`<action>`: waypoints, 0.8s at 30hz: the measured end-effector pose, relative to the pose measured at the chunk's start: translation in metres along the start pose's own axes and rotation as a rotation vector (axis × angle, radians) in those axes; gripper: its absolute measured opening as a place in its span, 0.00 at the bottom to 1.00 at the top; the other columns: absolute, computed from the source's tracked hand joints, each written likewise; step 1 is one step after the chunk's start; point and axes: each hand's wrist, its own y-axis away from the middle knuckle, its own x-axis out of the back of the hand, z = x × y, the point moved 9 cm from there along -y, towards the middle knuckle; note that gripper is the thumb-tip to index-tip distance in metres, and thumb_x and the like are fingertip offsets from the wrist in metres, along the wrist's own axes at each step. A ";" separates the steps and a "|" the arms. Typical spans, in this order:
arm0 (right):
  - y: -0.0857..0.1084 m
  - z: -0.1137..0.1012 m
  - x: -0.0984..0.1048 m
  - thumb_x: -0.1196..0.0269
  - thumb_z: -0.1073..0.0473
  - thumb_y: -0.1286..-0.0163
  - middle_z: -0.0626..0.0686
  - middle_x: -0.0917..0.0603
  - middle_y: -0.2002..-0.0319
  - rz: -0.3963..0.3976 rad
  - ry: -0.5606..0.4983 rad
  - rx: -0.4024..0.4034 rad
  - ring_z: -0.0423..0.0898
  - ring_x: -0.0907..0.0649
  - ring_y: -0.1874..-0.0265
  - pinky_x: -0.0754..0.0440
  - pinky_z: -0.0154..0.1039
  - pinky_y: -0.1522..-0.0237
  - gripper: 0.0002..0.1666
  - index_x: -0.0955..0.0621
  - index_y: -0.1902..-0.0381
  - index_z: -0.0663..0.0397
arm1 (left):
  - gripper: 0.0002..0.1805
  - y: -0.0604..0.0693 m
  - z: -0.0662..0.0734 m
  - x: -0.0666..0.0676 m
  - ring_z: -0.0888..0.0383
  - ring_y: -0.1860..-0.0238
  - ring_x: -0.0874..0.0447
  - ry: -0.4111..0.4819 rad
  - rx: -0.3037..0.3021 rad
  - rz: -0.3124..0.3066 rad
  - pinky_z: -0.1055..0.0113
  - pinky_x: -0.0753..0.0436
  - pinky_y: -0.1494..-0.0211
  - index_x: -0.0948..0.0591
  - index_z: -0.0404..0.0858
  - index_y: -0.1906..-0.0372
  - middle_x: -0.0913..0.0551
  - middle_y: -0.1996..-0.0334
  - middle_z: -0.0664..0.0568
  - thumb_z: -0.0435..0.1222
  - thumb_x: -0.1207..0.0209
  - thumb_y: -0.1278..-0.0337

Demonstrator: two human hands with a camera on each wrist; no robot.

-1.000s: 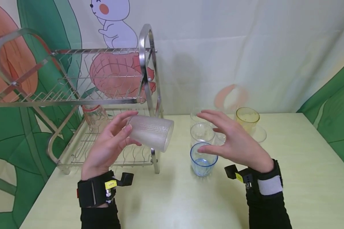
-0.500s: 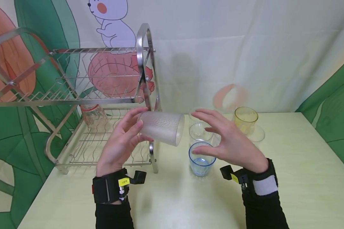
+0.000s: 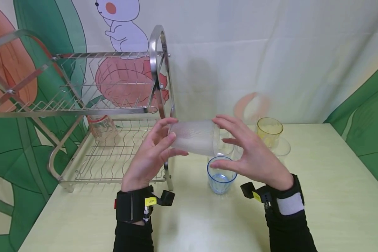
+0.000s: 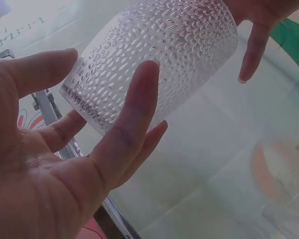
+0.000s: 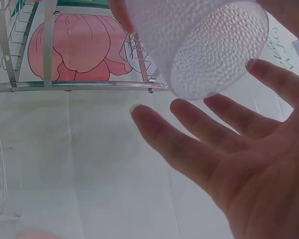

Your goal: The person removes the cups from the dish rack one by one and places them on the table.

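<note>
A clear tumbler [image 3: 193, 137] with a bumpy surface lies sideways in mid-air, its mouth towards the right. My left hand [image 3: 151, 154] grips its base end between thumb and fingers; the left wrist view shows the same tumbler [image 4: 154, 64] between them. My right hand [image 3: 249, 154] is spread at the mouth end, with thumb and fingers apart. In the right wrist view its fingertips are close to the rim of the tumbler [image 5: 219, 55]; I cannot tell whether they touch. Below the right thumb, a blue-rimmed glass [image 3: 222, 182] stands upright on the table.
At the left is a two-tier metal dish rack [image 3: 82, 112], with an upside-down pinkish glass [image 3: 103, 130] on its lower tier. A yellow glass [image 3: 270, 133] stands behind my right hand. Clear glass [image 3: 225, 147] is partly hidden there. A printed curtain [image 3: 201, 70] hangs behind the table [image 3: 189, 217].
My left hand has carried the tumbler rightwards, away from the rack, up to my right hand. The tumbler is now nearer level. My right hand has shifted only slightly left.
</note>
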 end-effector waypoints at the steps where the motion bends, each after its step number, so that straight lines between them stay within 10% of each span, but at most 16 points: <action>1: 0.000 0.000 0.000 0.18 0.63 0.47 0.58 0.32 0.24 0.005 -0.003 -0.002 0.55 0.28 0.28 0.13 0.50 0.41 0.57 0.34 0.23 0.55 | 0.20 -0.001 -0.001 -0.002 0.45 0.35 0.27 0.002 0.001 -0.006 0.58 0.11 0.43 0.31 0.53 0.32 0.33 0.31 0.47 0.34 0.50 0.21; 24: 0.002 -0.002 0.009 0.19 0.64 0.46 0.61 0.28 0.30 0.059 0.056 0.045 0.55 0.24 0.33 0.11 0.46 0.47 0.49 0.28 0.28 0.60 | 0.22 -0.011 -0.014 -0.027 0.40 0.33 0.27 -0.081 0.041 -0.052 0.55 0.14 0.37 0.34 0.44 0.29 0.34 0.29 0.44 0.36 0.47 0.21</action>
